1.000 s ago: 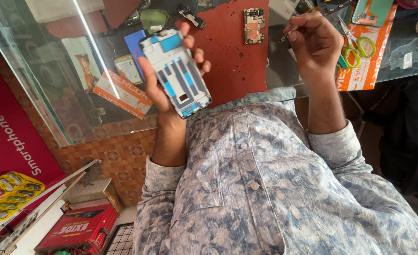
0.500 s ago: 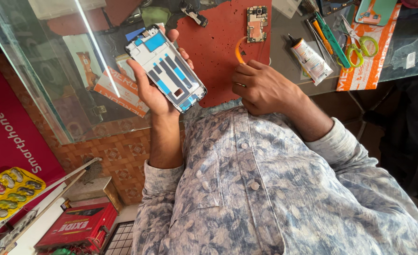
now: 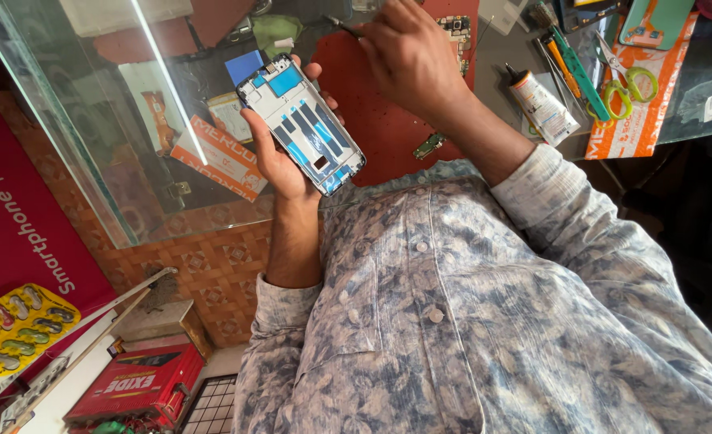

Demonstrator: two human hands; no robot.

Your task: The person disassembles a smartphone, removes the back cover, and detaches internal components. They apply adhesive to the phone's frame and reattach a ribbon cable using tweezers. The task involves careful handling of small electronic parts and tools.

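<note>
My left hand (image 3: 280, 157) holds an opened phone frame (image 3: 301, 122), white and blue with dark strips inside, tilted up in front of me over the glass counter. My right hand (image 3: 408, 56) is above and to the right of it, over the red work mat (image 3: 388, 137). Its fingers are pinched on a thin dark tool (image 3: 346, 29) that points left towards the top of the phone frame. A small circuit board (image 3: 455, 28) lies on the mat just right of this hand. A tiny green part (image 3: 430, 146) lies on the mat's lower edge.
A glue tube (image 3: 542, 104), green-handled scissors (image 3: 625, 76) and several pens lie on an orange sheet at the right. The glass counter (image 3: 131, 145) has printed cards under it. Lower left are a yellow blister pack (image 3: 14, 325) and a red box (image 3: 135, 386).
My right hand came from the tools at the right, crossed the red mat and now sits higher with a thin tool pinched in it. The left hand kept the phone frame almost still.
</note>
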